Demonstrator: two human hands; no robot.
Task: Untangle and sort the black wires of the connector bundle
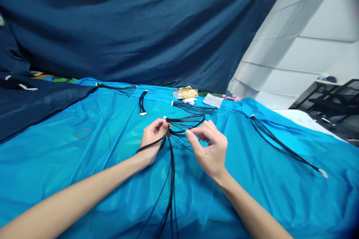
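My left hand [152, 140] is closed on a bundle of thin black wires near the middle of the view. A white connector [165, 119] pokes up above its thumb and fingertip. Below the grip, the loose black wires [171, 179] hang down toward the front edge, and one strand loops over the left wrist. To the right, my right hand [209, 147] pinches a black wire of the same bundle between thumb and forefinger. Between the hands, more strands bow outward to the right; where some of them end is hidden behind the right fingers.
Wrinkled blue sheeting [84, 171] covers the table. Behind the hands lie a short wire harness [142, 102], another harness [190, 107], a gold packet [186, 92] and a clear bag [212, 100]. A long harness [283, 143] is at right, a rubber band [83, 133] at left.
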